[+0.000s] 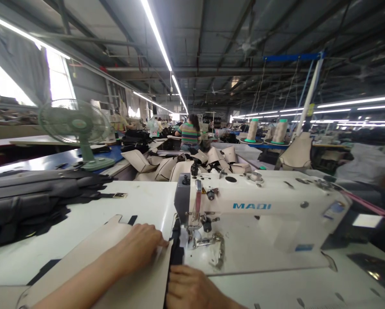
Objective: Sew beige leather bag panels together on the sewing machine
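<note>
A large beige panel (141, 279) of leather-like material, with black strip along its right edge, lies on the white sewing table left of the needle area. My left hand (142, 249) rests on top of it, fingers bent and pressed together near that edge. My right hand (192, 288) is closed on the panel's black edging (177, 255) nearer to me, its fingertips partly hidden. Just beyond, the edging runs up to the needle and presser foot area of the white sewing machine (260, 214); exactly how it sits at the foot is unclear.
A stack of black strapped pieces (28, 201) lies at left on the table. Behind it stands a green fan (83, 128). Beige pieces (166, 167) are heaped beyond the machine, with thread cones (279, 131) at right. A person in a striped top (190, 133) sits farther off.
</note>
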`<state>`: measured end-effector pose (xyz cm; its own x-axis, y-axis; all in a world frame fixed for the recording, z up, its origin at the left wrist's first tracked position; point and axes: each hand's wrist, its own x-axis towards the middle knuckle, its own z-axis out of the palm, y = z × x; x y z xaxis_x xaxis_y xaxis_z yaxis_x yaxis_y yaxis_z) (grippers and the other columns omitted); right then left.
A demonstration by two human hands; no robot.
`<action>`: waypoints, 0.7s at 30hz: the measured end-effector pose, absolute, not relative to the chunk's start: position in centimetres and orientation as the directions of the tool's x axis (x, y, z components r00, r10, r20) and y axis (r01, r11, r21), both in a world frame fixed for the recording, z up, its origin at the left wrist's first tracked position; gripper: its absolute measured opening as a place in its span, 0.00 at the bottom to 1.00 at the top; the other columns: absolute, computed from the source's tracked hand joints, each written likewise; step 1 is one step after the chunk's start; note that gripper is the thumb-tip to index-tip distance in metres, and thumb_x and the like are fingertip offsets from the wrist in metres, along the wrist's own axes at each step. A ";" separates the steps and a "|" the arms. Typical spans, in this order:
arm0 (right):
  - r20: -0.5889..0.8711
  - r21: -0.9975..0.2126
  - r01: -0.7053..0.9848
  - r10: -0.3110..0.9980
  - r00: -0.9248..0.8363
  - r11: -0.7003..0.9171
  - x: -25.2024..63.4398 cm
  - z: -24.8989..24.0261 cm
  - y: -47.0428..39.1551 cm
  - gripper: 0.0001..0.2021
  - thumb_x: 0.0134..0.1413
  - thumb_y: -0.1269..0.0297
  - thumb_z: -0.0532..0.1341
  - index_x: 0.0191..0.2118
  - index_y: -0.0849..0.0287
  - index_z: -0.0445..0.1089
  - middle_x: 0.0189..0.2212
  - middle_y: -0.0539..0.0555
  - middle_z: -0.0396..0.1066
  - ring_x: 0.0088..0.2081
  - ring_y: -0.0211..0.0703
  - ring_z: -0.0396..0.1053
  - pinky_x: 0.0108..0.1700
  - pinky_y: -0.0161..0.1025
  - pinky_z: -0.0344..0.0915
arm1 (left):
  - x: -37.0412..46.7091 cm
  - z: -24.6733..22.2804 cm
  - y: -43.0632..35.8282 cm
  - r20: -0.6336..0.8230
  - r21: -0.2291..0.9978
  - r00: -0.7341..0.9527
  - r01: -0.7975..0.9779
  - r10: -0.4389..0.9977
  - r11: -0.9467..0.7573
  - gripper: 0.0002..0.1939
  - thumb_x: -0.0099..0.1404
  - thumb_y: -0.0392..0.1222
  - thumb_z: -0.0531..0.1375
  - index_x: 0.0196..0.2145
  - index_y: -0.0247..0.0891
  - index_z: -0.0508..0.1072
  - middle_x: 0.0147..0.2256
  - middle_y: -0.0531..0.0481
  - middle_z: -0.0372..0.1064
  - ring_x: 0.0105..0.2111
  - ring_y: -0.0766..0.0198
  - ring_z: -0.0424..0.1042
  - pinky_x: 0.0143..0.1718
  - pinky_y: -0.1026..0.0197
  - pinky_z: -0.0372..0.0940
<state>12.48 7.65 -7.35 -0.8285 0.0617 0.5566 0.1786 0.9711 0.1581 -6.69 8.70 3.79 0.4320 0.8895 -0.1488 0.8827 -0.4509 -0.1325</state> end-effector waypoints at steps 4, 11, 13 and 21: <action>0.621 0.163 0.190 0.049 -0.782 0.968 12.8 -8.6 7.5 0.11 0.59 0.77 0.51 0.29 0.63 0.67 0.29 0.53 0.70 0.33 0.39 0.69 0.43 0.31 0.68 | -6.6 4.1 8.9 -0.112 -0.108 0.441 0.885 0.890 -0.452 0.28 0.59 0.27 0.51 0.48 0.60 0.73 0.35 0.44 0.77 0.36 0.46 0.76 0.35 0.49 0.67; 0.537 0.125 0.233 0.132 -0.833 0.964 16.1 -7.8 8.2 0.09 0.57 0.79 0.52 0.30 0.66 0.68 0.30 0.55 0.71 0.34 0.41 0.69 0.44 0.35 0.70 | -2.3 4.7 9.6 -0.153 -0.042 0.580 0.805 0.800 -0.591 0.18 0.60 0.35 0.55 0.41 0.58 0.77 0.31 0.48 0.77 0.34 0.48 0.76 0.34 0.52 0.67; 0.506 0.121 0.249 0.156 -0.848 0.961 16.2 -8.2 8.7 0.09 0.55 0.79 0.54 0.27 0.65 0.67 0.27 0.54 0.69 0.32 0.42 0.69 0.41 0.35 0.71 | -1.7 4.5 10.0 -0.174 -0.048 0.577 0.804 0.798 -0.593 0.16 0.60 0.36 0.56 0.38 0.55 0.78 0.31 0.47 0.76 0.34 0.49 0.76 0.34 0.53 0.67; 0.469 0.010 0.377 0.328 -0.820 0.926 14.4 -10.2 10.1 0.08 0.63 0.72 0.54 0.41 0.64 0.70 0.37 0.57 0.73 0.41 0.44 0.72 0.43 0.40 0.73 | -1.6 4.3 9.8 -0.166 -0.132 0.538 0.818 0.826 -0.559 0.18 0.59 0.28 0.51 0.35 0.42 0.79 0.31 0.40 0.75 0.34 0.44 0.75 0.33 0.46 0.68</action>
